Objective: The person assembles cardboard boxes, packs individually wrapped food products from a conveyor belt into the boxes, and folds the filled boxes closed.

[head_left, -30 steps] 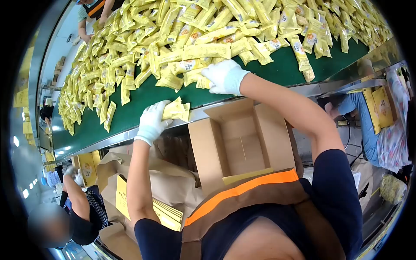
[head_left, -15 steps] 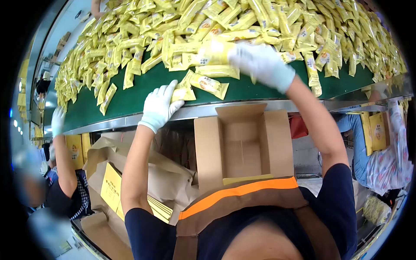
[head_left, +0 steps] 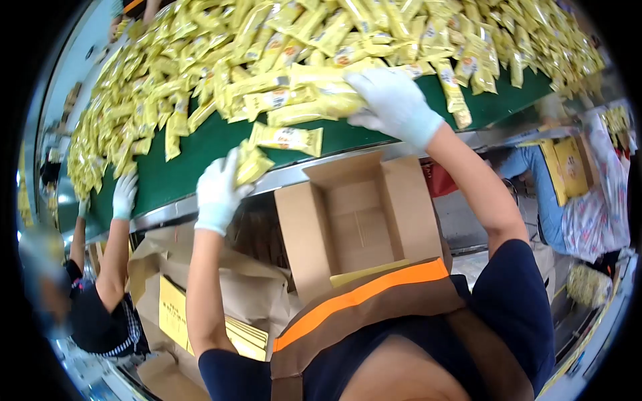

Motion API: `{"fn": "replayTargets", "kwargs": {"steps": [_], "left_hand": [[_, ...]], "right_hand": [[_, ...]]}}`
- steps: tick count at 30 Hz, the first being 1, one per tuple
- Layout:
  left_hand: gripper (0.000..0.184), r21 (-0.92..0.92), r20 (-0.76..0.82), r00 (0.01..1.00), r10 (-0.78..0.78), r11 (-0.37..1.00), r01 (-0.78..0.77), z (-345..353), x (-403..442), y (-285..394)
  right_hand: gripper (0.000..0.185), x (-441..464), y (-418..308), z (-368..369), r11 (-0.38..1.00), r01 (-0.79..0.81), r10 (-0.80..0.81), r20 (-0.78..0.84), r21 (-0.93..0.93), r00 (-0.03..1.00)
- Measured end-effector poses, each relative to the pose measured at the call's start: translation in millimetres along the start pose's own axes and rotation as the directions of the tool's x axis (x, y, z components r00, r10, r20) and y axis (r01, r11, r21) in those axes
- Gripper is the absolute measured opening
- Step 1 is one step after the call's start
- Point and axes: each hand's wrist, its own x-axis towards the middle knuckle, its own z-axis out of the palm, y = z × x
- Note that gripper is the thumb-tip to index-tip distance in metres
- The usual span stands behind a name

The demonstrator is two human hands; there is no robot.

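My left hand (head_left: pixel 219 190), in a white glove, is closed on a yellow snack packet (head_left: pixel 253 164) at the near edge of the green conveyor belt (head_left: pixel 364 138). Beside that packet, another yellow packet (head_left: pixel 287 138) lies flat on the belt. My right hand (head_left: pixel 394 107), gloved too, grips a yellow snack packet (head_left: pixel 340 101) at the front of the large heap (head_left: pixel 281 47). Its fingertips are partly hidden, so whether it holds more than one is unclear. Below the belt, in front of my body, stands an open cardboard box (head_left: pixel 358 227).
A metal rail (head_left: pixel 294 175) edges the belt. At left, a co-worker's gloved hand (head_left: pixel 124 195) rests by the heap. Brown paper (head_left: pixel 227 257) and printed yellow cartons (head_left: pixel 175 304) lie lower left. A person's denim-covered leg (head_left: pixel 550 204) is at right.
My view has tilted and shifted. My left hand has drawn its packet away from the one beside it. My right hand has slowed from a blur and grips at the heap's front.
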Motion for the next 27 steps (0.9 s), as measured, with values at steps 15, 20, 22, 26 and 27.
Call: {"fn": "replayTargets", "kwargs": {"steps": [15, 20, 22, 26, 27], "left_hand": [[0.077, -0.352, 0.235, 0.929, 0.285, 0.916, -0.192, -27.8, 73.9, 44.2], [0.077, -0.269, -0.008, 0.971, 0.237, 0.935, -0.231, -11.1, 40.3, 46.7], [0.076, -0.413, -0.054, 0.989, 0.136, 0.899, -0.146, -10.0, 36.6, 48.4], [0.074, -0.248, -0.112, 0.966, 0.232, 0.935, -0.253, -13.4, 45.1, 51.9], [0.072, -0.158, -0.036, 0.972, 0.232, 0.959, -0.235, -20.7, 47.3, 58.1]], "right_hand": [[0.071, -7.4, 135.1, -34.8, 0.966, -0.257, 0.216, 0.63, -0.027, 0.746], [0.063, -59.3, 133.4, -18.9, 0.987, -0.132, 0.087, 0.398, 0.087, 0.913], [0.063, -72.2, 142.6, -2.3, 0.993, -0.002, -0.019, 0.182, 0.115, 0.983], [0.059, -39.5, 102.1, -39.8, 0.993, -0.117, 0.112, 0.557, -0.027, 0.823], [0.059, -43.8, 97.3, -41.1, 0.999, 0.005, 0.012, 0.39, -0.044, 0.921]]}}
